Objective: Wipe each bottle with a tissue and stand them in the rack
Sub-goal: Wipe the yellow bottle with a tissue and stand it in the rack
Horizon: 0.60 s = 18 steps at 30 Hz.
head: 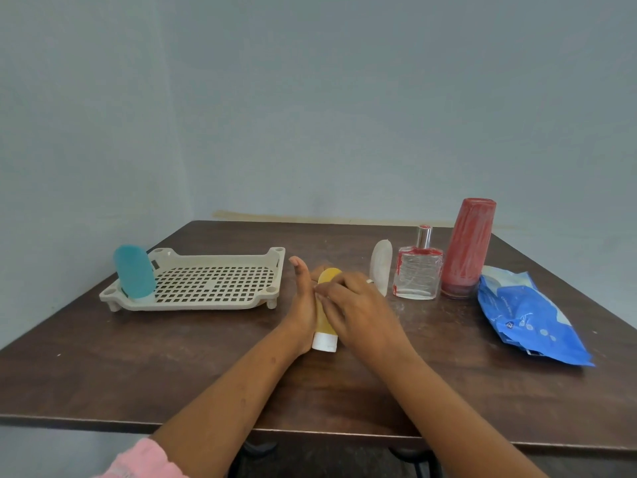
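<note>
A yellow bottle (327,276) with a white cap (324,341) is held just above the table's middle, cap end toward me. My left hand (303,305) cups it from the left side, thumb pointing up. My right hand (358,312) lies over the bottle's body with its fingers curled around it; I cannot tell whether a tissue is under them. A blue bottle (134,270) stands cap-down in the front left corner of the beige perforated rack (220,260). To the right stand a white bottle (381,267), a glass perfume bottle (417,274) and a tall red bottle (467,246).
A blue pack of wipes (527,315) lies at the right side of the dark wooden table (138,374). A plain grey wall rises behind the table. A pink sleeve (138,460) shows at the bottom left.
</note>
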Available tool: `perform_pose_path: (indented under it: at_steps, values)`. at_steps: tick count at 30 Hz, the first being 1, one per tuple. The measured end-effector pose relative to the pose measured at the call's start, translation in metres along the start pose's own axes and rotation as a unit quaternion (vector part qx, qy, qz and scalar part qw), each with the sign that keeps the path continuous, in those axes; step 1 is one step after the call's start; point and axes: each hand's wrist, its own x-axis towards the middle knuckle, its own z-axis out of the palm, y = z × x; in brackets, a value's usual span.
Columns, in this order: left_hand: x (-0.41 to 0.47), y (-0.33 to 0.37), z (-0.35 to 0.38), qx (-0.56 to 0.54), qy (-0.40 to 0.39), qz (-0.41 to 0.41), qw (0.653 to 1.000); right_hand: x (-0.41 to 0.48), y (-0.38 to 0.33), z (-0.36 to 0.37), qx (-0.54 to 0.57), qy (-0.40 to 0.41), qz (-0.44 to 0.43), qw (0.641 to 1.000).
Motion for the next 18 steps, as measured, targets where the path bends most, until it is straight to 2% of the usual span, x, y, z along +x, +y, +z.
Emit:
perform_pose_path:
  at_steps: [3, 5, 7, 11, 18]
  values:
    - [-0.002, 0.001, 0.001, 0.01, -0.009, -0.002, 1.0, 0.014, 0.0, -0.001, -0.044, -0.005, -0.022, 0.999]
    - [-0.002, 0.001, -0.001, 0.026, -0.013, -0.014, 0.999, 0.024, 0.001, -0.003, -0.056, -0.016, -0.007, 0.998]
    - [-0.002, 0.003, -0.003, 0.042, -0.015, -0.023, 0.999, 0.031, 0.006, -0.003, -0.062, 0.008, 0.009, 0.998]
    - [-0.004, 0.005, -0.002, 0.047, -0.018, -0.037, 0.998, 0.03, 0.023, -0.001, 0.017, -0.013, 0.149, 0.989]
    - [0.0, 0.003, -0.004, 0.051, 0.0, -0.053, 0.997, 0.005, 0.023, -0.007, 0.127, 0.013, 0.255, 0.959]
